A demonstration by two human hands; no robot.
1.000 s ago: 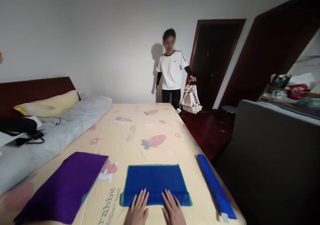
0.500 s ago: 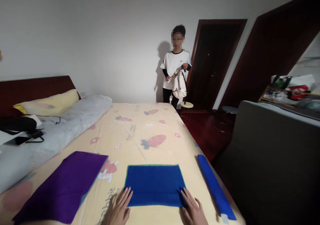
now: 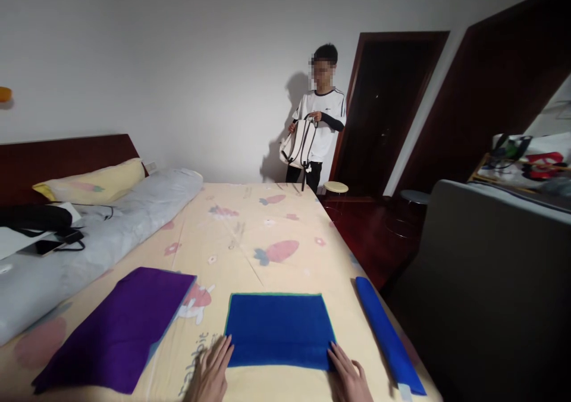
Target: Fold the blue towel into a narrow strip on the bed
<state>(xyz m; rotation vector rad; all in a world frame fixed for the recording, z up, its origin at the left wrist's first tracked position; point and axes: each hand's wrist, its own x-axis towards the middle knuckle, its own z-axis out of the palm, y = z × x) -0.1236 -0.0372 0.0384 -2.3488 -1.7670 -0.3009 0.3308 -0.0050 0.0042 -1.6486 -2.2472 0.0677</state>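
A blue cloth with a thin green edge lies flat and folded into a rectangle in front of me on the bed. My left hand rests at its left edge, fingers stretched out and touching it. On the opposite side my right hand lies with extended fingers against the lower right edge. Neither hand grips anything. To the left a purple cloth is spread on the sheet. A long, narrow blue folded piece with a pale tag lies right of my right hand.
The bed has a patterned cream sheet. A grey quilt, a yellow pillow and a phone are on its left side. A person holding a white backpack stands beyond. A dark panel borders the right.
The person at the back has turned the backpack and moved it leftward, so its straps show. My hands have hardly moved at the blue cloth's edges. The view has shifted slightly.
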